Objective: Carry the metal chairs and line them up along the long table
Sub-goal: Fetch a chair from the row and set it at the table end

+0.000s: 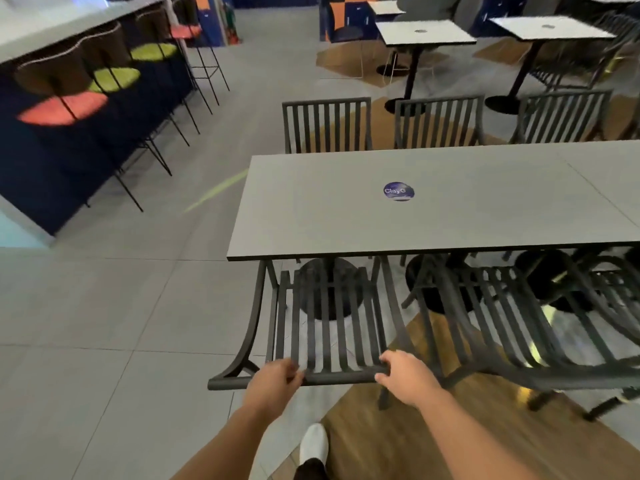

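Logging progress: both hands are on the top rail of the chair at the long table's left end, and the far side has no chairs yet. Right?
Not quite. The head view shows three far chairs already lined up behind the long table. The rest holds: left hand and right hand grip the top rail of the near chair.

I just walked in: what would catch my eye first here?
Two bare hands, left hand and right hand, grip the top rail of a dark slatted metal chair tucked at the near end of the long grey table. A round blue sticker sits mid-tabletop. Orange and lime bar stools line the counter far left.
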Motion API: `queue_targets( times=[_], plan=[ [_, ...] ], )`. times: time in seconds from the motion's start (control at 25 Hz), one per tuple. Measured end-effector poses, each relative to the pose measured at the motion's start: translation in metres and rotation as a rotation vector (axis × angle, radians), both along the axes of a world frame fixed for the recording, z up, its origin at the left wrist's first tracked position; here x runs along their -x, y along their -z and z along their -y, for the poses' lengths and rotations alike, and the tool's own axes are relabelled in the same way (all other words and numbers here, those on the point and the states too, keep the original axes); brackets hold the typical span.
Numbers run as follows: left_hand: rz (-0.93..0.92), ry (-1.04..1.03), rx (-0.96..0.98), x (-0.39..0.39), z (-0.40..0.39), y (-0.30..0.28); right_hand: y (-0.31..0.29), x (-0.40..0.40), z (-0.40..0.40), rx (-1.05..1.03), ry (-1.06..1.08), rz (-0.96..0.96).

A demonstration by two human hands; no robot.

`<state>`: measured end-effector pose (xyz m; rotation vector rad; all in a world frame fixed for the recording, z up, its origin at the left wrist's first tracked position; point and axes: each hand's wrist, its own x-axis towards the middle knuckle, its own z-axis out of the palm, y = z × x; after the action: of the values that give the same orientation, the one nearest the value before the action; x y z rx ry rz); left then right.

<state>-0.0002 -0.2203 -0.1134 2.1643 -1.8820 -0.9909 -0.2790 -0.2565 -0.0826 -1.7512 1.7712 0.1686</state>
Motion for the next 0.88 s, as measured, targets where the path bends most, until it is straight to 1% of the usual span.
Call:
queue_targets(
  times=[0.12, 0.2, 0.28, 0.44, 0.52, 0.6, 0.76, 0.88],
  plan=[
    [-0.008, 0.022, -0.044, -0.021, 0.010, 0.018, 0.022, -0.008, 0.009, -0.083, -0.035, -0.056],
    [-0.011, 0.062, -0.150, -0.031, 0.015, 0.027, 0.032, -0.009, 0.013, -0.128, -0.082, -0.120],
    [0.051, 0.131, -0.230, -0.037, 0.018, 0.036, 0.042, -0.009, 0.016, -0.126, -0.117, -0.174],
    [0.272, 0.195, -0.212, -0.042, 0.024, 0.046, 0.049, -0.011, 0.016, -0.081, -0.162, -0.244],
    [0.384, 0.252, -0.228, -0.040, 0.025, 0.048, 0.050, -0.012, 0.011, -0.095, -0.153, -0.256],
    [0.457, 0.318, -0.203, -0.037, 0.022, 0.048, 0.050, -0.014, 0.002, -0.114, -0.148, -0.254],
    [0.516, 0.364, -0.187, -0.028, 0.015, 0.051, 0.054, -0.008, -0.021, -0.094, -0.150, -0.230],
    [0.515, 0.353, -0.201, -0.023, 0.015, 0.052, 0.061, 0.005, -0.023, -0.053, -0.139, -0.208]
  ],
)
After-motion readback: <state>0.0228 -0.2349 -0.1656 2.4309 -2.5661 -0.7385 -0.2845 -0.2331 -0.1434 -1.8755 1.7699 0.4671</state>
